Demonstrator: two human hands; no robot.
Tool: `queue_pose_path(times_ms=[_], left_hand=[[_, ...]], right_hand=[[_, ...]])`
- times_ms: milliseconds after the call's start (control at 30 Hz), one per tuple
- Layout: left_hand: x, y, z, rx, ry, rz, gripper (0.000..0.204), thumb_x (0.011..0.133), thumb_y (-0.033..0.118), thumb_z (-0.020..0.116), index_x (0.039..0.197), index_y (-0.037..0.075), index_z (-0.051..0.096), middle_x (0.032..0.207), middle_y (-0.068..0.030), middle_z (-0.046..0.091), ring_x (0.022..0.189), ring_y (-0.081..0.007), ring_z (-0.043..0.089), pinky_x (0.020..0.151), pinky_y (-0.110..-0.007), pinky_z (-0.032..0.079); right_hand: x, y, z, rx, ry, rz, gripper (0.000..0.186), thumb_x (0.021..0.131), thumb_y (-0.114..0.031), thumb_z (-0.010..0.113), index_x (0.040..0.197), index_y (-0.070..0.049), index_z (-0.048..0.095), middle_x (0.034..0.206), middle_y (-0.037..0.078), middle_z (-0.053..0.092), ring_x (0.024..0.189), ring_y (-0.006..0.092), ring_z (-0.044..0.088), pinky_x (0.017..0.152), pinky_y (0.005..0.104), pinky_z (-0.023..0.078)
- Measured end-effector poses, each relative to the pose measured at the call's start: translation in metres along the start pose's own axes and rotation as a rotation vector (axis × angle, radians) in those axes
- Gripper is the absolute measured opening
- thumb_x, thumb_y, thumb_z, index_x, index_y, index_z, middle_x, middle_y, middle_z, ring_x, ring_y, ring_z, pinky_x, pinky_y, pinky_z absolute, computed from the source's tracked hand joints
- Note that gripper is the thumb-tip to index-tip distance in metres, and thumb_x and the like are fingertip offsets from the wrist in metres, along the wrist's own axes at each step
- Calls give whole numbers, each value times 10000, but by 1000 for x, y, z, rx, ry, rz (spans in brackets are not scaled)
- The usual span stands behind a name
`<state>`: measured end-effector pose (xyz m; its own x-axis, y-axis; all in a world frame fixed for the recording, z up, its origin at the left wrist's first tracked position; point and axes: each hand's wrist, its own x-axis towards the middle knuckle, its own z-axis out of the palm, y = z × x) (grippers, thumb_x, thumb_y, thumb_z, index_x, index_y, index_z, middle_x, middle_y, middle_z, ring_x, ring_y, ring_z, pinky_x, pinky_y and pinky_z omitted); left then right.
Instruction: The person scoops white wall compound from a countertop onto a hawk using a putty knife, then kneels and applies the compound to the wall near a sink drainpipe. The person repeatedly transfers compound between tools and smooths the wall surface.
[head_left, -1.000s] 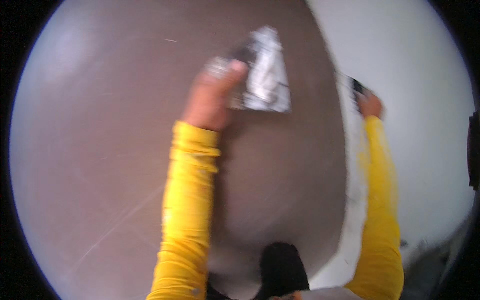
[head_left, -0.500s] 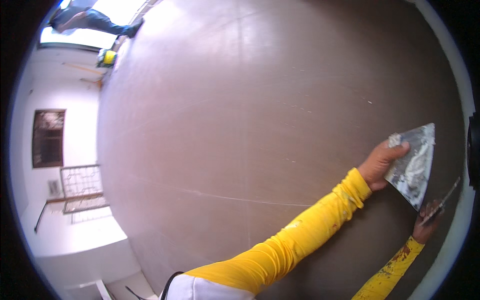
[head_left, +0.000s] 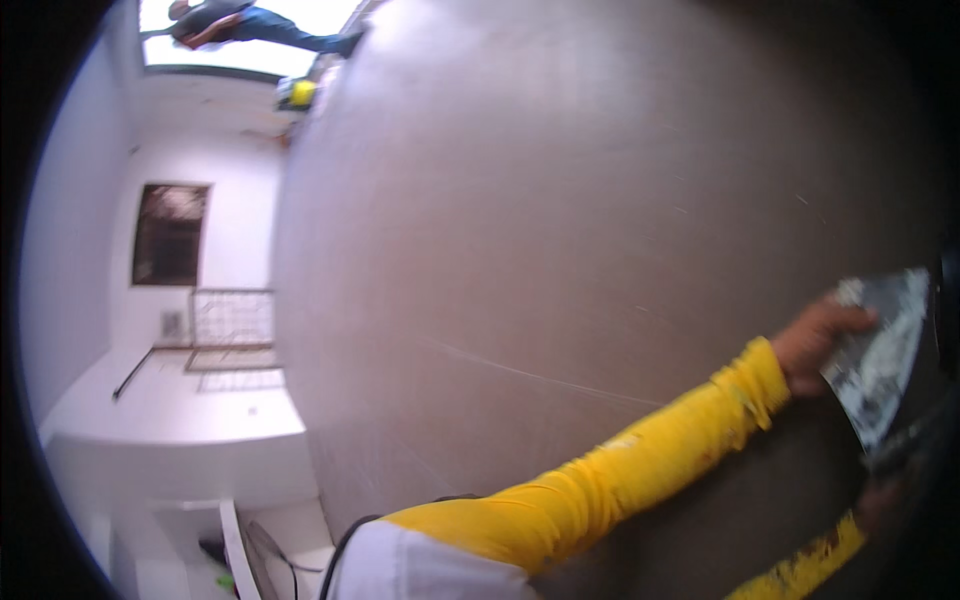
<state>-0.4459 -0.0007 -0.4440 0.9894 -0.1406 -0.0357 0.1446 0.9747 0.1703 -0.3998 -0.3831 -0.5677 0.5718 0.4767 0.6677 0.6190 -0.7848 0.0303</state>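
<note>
My left hand (head_left: 822, 335), in a yellow sleeve, grips a flat metal putty plate (head_left: 885, 345) by its near edge, thumb on top. White putty is smeared across the plate. Below it at the lower right, my right hand (head_left: 884, 500) is closed around a putty knife (head_left: 915, 432). This hand is dim and smeared by motion. The knife's blade lies close to the plate's lower corner; whether they touch I cannot tell. Its yellow sleeve has dark stains.
A broad brown-grey floor (head_left: 520, 260) with pale scratches fills the middle. On the left are a white wall (head_left: 240, 220), a dark window (head_left: 170, 235) and a metal railing (head_left: 232, 320). A person in jeans (head_left: 275, 28) stands at the upper left near a yellow-and-dark object (head_left: 298, 94).
The whole view has shifted, so the wall, railing and person sit farther right. Both hands are nearer the right rim, and the putty knife has come closer to the plate's lower corner.
</note>
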Motion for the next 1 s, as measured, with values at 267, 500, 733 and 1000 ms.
queue_pose_path(times_ms=[267, 500, 733, 1000], left_hand=[[-2, 21, 5, 87, 205, -123, 247, 907, 115, 630, 1124, -2, 615, 1061, -128, 697, 931, -246, 706, 868, -398, 578], [-10, 42, 10, 198, 158, -385, 211, 913, 54, 622, 1106, -30, 602, 1050, -146, 702, 898, -235, 718, 833, -351, 588], [-21, 36, -18, 40, 73, -384, 305, 930, 87, 629, 1192, -57, 572, 1082, -194, 696, 917, -262, 727, 791, -356, 619], [-36, 61, -36, 9, 15, -317, 311, 929, 113, 642, 1189, -38, 561, 1094, -174, 689, 940, -242, 718, 820, -358, 609]], right_hand=[[86, -92, -40, 1490, 226, 1267, 421, 947, -376, 634, 1258, -98, 574, 1158, 66, 622, 1033, 221, 580, 924, 403, 475], [223, -137, -66, 1577, -38, 1236, 404, 952, -478, 597, 1048, -87, 565, 750, 2, 568, 570, 113, 491, 471, 266, 396], [227, -164, -43, 1195, -425, 1053, 713, 809, -627, 706, 1147, -7, 606, 1040, 71, 631, 923, 148, 630, 786, 273, 519], [196, -197, -112, 1051, -531, 1130, 528, 850, -442, 739, 1062, 25, 614, 967, 63, 663, 847, 120, 625, 734, 240, 498]])
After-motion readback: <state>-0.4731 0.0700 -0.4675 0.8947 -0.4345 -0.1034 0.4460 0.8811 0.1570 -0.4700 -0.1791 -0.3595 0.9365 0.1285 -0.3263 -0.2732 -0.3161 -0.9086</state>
